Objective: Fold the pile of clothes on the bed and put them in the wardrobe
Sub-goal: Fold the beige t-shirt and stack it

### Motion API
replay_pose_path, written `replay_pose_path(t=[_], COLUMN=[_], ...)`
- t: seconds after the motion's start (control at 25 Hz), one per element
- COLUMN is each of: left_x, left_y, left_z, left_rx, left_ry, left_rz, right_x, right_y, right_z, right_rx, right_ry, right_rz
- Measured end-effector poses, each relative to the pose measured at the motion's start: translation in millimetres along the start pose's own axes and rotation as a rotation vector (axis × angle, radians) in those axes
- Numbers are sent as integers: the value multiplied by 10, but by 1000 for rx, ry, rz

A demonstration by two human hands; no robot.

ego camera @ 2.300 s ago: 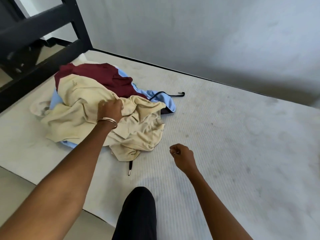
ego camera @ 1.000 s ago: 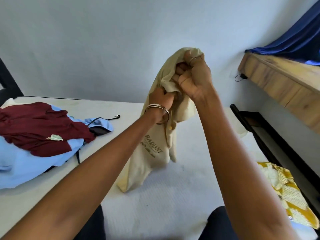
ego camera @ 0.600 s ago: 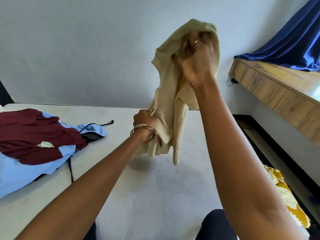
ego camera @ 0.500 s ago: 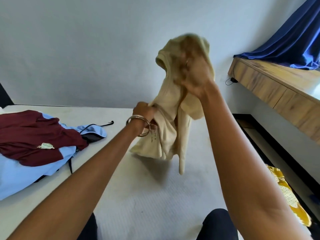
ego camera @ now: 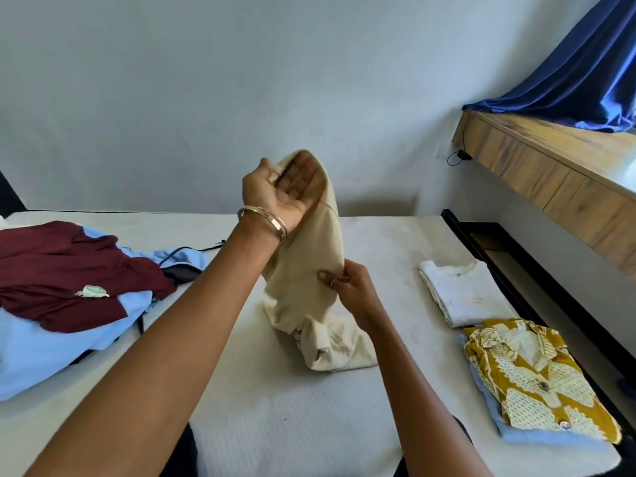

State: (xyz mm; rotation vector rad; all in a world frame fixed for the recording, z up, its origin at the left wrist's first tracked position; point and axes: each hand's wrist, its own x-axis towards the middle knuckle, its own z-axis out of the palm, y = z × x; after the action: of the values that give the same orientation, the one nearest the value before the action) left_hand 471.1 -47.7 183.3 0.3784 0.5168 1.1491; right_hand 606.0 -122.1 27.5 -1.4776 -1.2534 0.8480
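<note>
A cream T-shirt [ego camera: 311, 277] hangs over the middle of the white mattress [ego camera: 292, 414], its lower end bunched on the sheet. My left hand [ego camera: 285, 191] is raised palm up, its fingers inside the top of the shirt and holding the fabric up. Lower down, my right hand [ego camera: 347, 287] pinches the shirt's side. The unfolded pile lies at the left: a maroon garment [ego camera: 65, 277] on top of a light blue one [ego camera: 44, 349].
Folded clothes lie at the right of the bed: a white shirt [ego camera: 461, 290] and a yellow patterned shirt [ego camera: 530, 376] on a light blue garment. A black bed frame [ego camera: 516, 270], wooden ledge [ego camera: 550, 156] and blue curtain [ego camera: 578, 70] stand beyond.
I lifted the cream shirt off the pile and brought it over the mattress centre. My hands swapped heights: the left rose to the top, the right dropped to pinch the side.
</note>
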Motion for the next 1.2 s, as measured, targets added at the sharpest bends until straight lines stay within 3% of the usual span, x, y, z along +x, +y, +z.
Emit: replay_pose_path(t=[0.04, 0.12, 0.16, 0.24, 0.28, 0.32, 0.36, 0.44, 0.52, 0.64, 0.76, 0.88, 1.0, 1.12, 1.2], left_x=[24, 39, 42, 56, 13, -5, 5, 89, 136, 138, 144, 33, -25, 21, 74], left_y=[27, 68, 58, -83, -187, -272, -296, -201, -82, 5, 54, 243, 556, 945, 1045], left_z=[-99, -334, -455, -711, -786, -847, -866, -834, -764, -622, -523, -447, -504, -800, -1057], left_rx=[170, 749, 1094, 1715, 1952, 2087, 2088, 1851, 1630, 1399, 1020, 723, 582, 705, 1030], left_ry=[44, 90, 23, -294, -417, -441, -377, -182, -92, 26, 138, 154, 197, 365, 485], left_rz=[69, 231, 338, 524, 591, 636, 691, 847, 898, 761, 538, 388, 447, 601, 623], right_x=[60, 187, 240, 343, 393, 427, 451, 449, 392, 223, 51, 42, 140, 219, 270], right_y=[-49, -205, -335, -592, -704, -800, -863, -922, -841, -456, 31, 151, -8, -246, -436], right_z=[38, 90, 118, 178, 206, 222, 207, 92, -93, -140, 57, 273, 246, 5, -119], right_rx=[-15, -126, -174, -205, -199, -162, -81, 179, 384, 474, 148, -39, 130, 238, 279], right_ry=[72, 179, 223, 245, 223, 186, 135, -10, -160, -267, -342, -128, 98, 237, 262], right_rz=[15, -19, -54, -116, -130, -132, -126, -93, -5, 86, 1, -56, -21, -51, -88])
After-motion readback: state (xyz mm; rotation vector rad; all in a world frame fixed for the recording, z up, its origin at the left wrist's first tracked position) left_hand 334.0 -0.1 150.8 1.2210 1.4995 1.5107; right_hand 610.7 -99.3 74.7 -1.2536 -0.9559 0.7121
